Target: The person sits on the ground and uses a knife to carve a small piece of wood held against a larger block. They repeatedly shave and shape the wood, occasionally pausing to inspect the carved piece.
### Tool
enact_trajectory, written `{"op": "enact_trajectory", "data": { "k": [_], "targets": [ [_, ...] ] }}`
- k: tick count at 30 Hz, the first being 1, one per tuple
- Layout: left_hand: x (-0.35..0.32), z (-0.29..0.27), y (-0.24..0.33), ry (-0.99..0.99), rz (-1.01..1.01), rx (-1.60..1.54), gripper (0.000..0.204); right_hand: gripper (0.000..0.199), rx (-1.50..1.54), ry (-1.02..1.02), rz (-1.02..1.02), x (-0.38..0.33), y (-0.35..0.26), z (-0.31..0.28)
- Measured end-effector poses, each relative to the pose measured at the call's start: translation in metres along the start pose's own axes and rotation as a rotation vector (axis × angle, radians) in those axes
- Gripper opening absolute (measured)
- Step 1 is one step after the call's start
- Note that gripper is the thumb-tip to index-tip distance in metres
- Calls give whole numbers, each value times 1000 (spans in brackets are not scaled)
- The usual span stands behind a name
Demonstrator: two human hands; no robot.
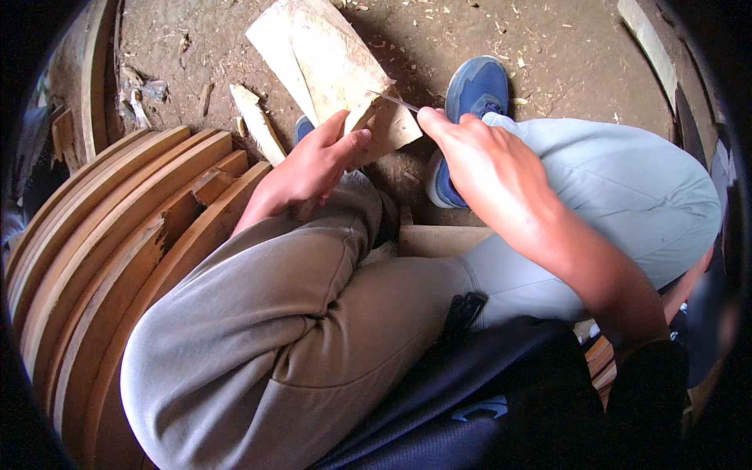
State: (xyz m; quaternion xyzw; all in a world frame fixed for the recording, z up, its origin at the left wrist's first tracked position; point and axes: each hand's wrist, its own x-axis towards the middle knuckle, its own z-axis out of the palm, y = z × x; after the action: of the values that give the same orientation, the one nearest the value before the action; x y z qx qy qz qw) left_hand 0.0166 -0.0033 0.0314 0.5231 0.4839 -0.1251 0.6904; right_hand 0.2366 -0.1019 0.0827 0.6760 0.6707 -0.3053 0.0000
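Observation:
A pale, rough-cut block of wood (329,59) stands tilted in front of my feet, its cut lower end towards me. My left hand (307,168) is closed at that end, thumb and forefinger against the wood's edge; its other fingers are partly hidden. In my right hand (493,160) is a tool with a thin metal blade (398,102). The blade points left and its tip meets the block's end. My fist hides the handle, so the tool's exact kind does not show.
Curved wooden boards (117,211) are stacked at my left. A split wood piece (257,124) lies on the dirt floor (211,39) among scattered shavings. My blue shoe (476,86) is right of the block. A low wooden piece (440,240) lies between my legs.

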Motion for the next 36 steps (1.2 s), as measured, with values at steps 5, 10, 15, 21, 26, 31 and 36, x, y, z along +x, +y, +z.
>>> {"op": "enact_trajectory", "data": {
  "k": [5,10,15,21,26,31,36],
  "targets": [
    [11,-4,-18,0,64,28,49,21,-134,66,-13,2,-10,4],
    [14,-3,-24,14,49,44,53,22,-355,134,-4,3,-20,17],
    [21,-9,-35,-37,80,68,57,20,-493,214,154,6,-38,44],
    [14,-5,-21,-30,18,54,63,16,-545,336,280,9,-43,64],
    [27,-12,-29,32,163,-66,53,23,-330,231,167,14,-22,28],
    [-8,-37,57,87,327,-21,52,26,-558,461,17,27,-20,-63],
    [-52,-89,153,326,445,160,32,30,-1059,813,-50,48,-26,-194]
  ]
}}
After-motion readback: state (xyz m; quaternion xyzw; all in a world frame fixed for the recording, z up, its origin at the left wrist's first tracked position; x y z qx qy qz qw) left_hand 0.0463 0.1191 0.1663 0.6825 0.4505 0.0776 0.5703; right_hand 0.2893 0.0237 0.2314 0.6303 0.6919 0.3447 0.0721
